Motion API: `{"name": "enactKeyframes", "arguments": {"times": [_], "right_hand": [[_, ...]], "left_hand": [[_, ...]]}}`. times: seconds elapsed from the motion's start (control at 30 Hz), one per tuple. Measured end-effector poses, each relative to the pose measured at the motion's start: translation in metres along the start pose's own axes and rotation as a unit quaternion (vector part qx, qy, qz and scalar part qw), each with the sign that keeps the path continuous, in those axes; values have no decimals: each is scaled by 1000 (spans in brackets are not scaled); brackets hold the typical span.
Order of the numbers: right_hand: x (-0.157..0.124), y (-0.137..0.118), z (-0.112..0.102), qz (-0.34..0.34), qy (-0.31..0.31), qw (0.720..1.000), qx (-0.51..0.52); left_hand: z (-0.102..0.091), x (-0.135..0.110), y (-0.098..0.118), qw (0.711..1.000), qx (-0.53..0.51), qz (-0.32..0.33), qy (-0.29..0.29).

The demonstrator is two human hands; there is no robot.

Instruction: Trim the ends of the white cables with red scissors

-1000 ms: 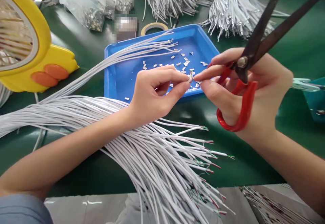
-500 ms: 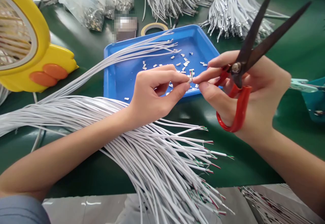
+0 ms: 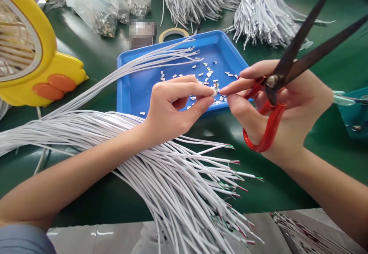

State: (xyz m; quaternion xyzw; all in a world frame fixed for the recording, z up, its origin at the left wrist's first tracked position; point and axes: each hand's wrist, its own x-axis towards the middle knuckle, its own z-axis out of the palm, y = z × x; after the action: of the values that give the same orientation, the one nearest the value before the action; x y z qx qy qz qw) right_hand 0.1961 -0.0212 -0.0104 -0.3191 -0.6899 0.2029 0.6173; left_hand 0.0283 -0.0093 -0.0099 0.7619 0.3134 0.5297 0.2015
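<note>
Between thumb and forefinger, my left hand [image 3: 178, 106] pinches the end of a white cable [image 3: 214, 94], whose thin red and green inner wires stick up. My right hand [image 3: 287, 104] carries red-handled scissors [image 3: 272, 81], hooked on the fingers with the dark blades apart and pointing up and away to the right. Its thumb and fingertip sit just right of the cable end, with a small gap. Below both hands is a blue tray [image 3: 124, 89] with small white scraps [image 3: 209, 73] in it. Under my left forearm lies a thick bundle of white cables [image 3: 172, 181] with stripped ends.
Several cables [image 3: 149, 60] rest across the tray's left side. A yellow duck-shaped fan [image 3: 60, 68] stands at left. Bags of metal parts [image 3: 105, 22], a tape roll [image 3: 174, 31] and more cable bundles [image 3: 258, 16] lie behind. A teal tool [image 3: 356, 112] is at right.
My right hand has drawn slightly right, leaving a small gap from the cable end. The scissors have swung a little to the right. My left hand keeps its pinch.
</note>
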Motion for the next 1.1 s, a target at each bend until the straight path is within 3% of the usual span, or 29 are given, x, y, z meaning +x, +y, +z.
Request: {"name": "enactKeyframes", "arguments": {"times": [0.77,0.93,1.1], "right_hand": [[-4,0,0,-3,-7,998,-68],[-6,2,-2,0,-34,997,-67],[-11,5,3,-41,-88,995,-38]], "left_hand": [[2,-2,-3,999,41,-5,-1],[1,-3,-3,999,32,3,-17],[0,-1,-4,999,-35,8,1]]}}
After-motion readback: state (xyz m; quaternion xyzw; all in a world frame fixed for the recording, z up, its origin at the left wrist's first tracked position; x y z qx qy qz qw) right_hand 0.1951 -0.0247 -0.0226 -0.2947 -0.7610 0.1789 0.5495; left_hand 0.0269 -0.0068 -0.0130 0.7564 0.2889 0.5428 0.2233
